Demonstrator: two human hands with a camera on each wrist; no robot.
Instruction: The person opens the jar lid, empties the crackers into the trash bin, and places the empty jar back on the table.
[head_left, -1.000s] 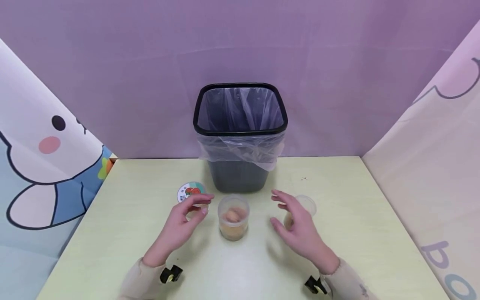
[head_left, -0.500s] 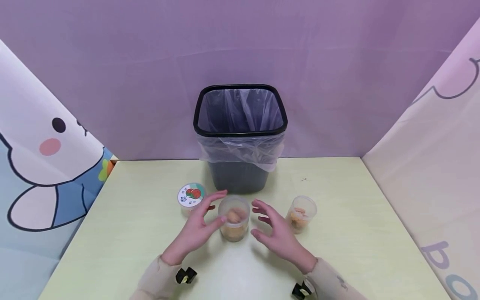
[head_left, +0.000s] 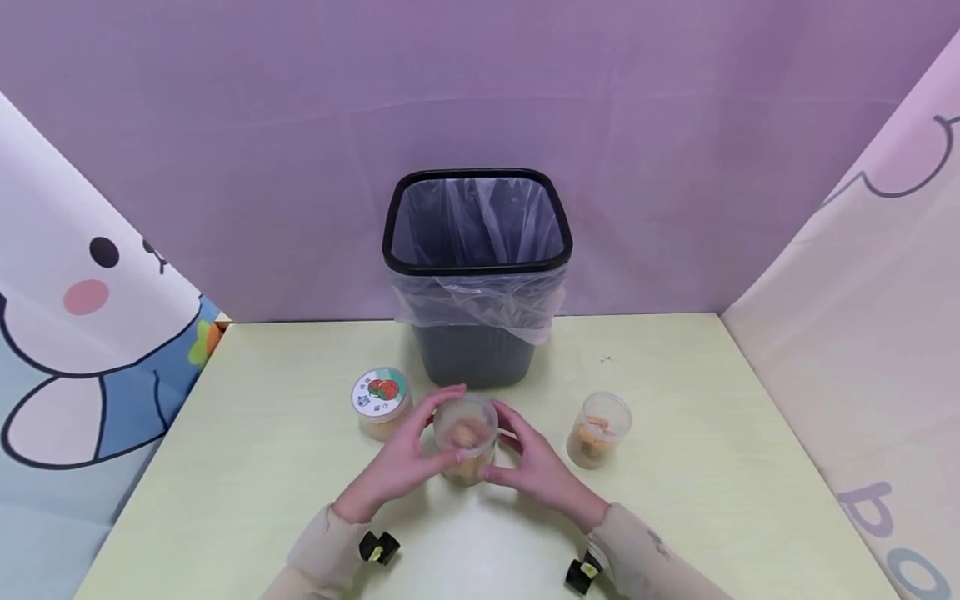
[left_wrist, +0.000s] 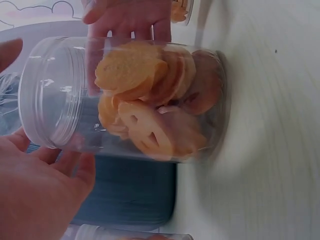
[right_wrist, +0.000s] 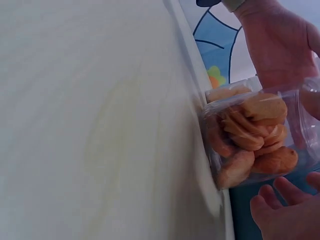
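Both the left hand and the right hand just closed in on the middle jar, upright on the desk between them, so I reckon they're past reaching and into handling it. Left's curled round the top; right's curved along the side, can't tell whether it's really gripping. Cookies inside, too heaped to count. Three jars total: the other two are the right jar, near the right hand, and the label jar, further back on the left. Behind them, one bin.
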